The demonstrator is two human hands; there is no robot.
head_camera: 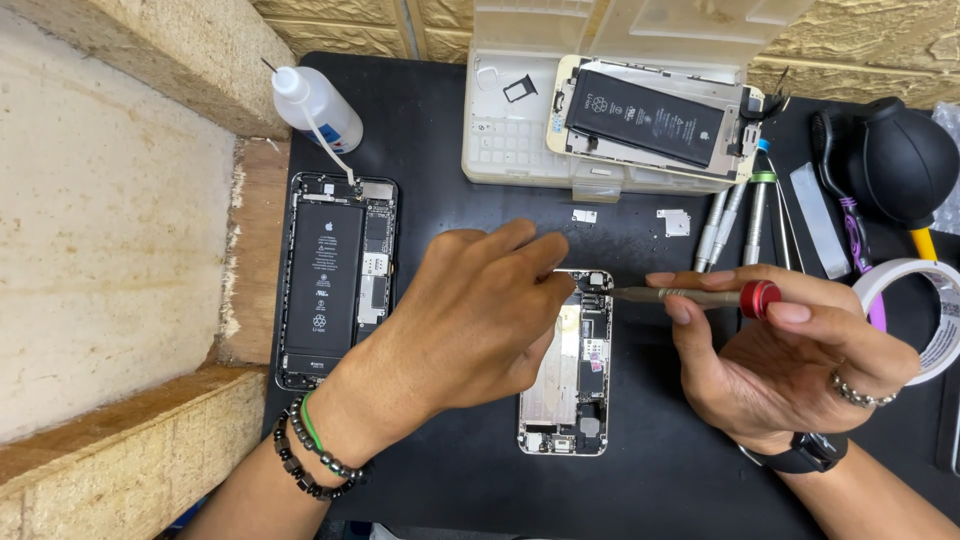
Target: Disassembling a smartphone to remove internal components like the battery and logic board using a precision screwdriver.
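the left hand (pixel 470 320) lies palm down over the left half of an opened phone body (pixel 567 380) in the middle of the black mat (pixel 450 170). its fingers are loosely curled and close together, the tips resting at the far end of the phone body near its top edge; whether they pinch some small part there cannot be told, as the fingers hide the spot.

the right hand (pixel 780 360) is just right of the phone body, palm turned up, fingers half curled around a slim screwdriver (pixel 690 296) with a red end cap. thumb and forefinger grip the shaft, and the tip points left, meeting the far right corner of the phone body.

to the left on the mat lies a second opened phone (pixel 336 280) with a black battery showing, well apart from the hands. just beyond it a clear squeeze bottle (pixel 318 105) lies tilted. at the far side, a pale plastic parts tray (pixel 510 130) carries a third opened phone (pixel 650 118) resting slantwise on it. two small metal plates (pixel 676 222) lie on the mat between the tray and the hands. to the far right are several spare screwdrivers (pixel 735 215), a black rubber air blower (pixel 905 155) and a roll of white tape (pixel 925 310).
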